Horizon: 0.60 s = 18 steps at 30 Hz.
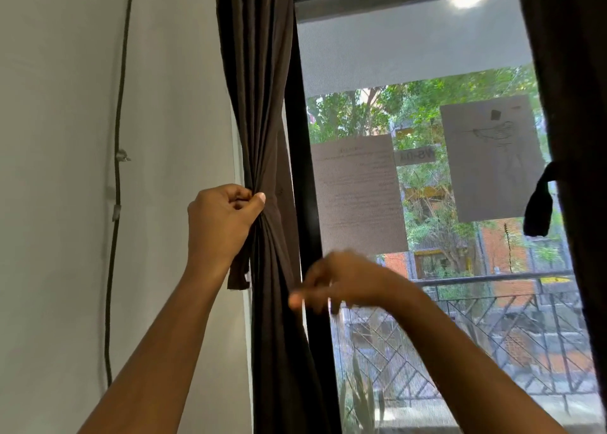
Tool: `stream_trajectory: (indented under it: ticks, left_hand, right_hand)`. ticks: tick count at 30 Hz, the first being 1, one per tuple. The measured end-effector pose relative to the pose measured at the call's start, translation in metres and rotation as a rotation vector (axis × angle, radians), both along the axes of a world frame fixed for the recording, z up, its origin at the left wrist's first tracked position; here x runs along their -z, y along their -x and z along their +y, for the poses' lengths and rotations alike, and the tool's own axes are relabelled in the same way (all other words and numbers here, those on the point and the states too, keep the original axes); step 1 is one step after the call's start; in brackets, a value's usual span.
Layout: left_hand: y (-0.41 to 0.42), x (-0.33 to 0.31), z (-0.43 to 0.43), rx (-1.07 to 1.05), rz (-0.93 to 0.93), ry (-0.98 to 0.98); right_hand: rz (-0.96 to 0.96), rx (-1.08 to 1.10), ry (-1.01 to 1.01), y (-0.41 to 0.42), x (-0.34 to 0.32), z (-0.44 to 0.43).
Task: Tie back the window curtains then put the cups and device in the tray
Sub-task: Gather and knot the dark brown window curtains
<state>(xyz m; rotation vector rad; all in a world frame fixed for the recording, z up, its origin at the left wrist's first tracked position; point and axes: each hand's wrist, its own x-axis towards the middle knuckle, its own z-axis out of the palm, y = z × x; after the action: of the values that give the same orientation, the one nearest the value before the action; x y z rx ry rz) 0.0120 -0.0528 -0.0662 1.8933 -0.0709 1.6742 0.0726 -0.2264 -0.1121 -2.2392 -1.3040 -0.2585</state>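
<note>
The dark brown fabric curtain (262, 105) at the window's left side is gathered into a tight bunch. The left hand (220, 223) grips it at that waist, fingers curled and thumb pressed against the folds. A short brown fabric strip (238, 277) hangs just below this hand, against the curtain. The right hand (341, 282) is lower and to the right, close to the curtain's edge and in front of the black window frame (300, 170). It is blurred, so I cannot tell whether it pinches anything. Above the right hand, a grey printed paper sheet (358, 193) is stuck on the glass. Far right of both hands hangs a second dark curtain (574, 105) with a dark fabric loop (538, 203) dangling beside it. Left of the left hand, a thin dark cable (116, 170) runs down the white wall (59, 105).
</note>
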Motion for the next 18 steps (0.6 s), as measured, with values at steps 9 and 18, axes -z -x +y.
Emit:
stream_trajectory:
  ticks: [9,18]
  left_hand:
    - [0.013,-0.002,0.003,-0.022,-0.006,-0.003]
    - [0.034,-0.005,0.009,-0.049,-0.064,0.023]
  right_hand:
    - [0.496,0.007,-0.749,-0.061,-0.047,0.063]
    - [-0.104,0.228,-1.089,-0.006,-0.038,0.025]
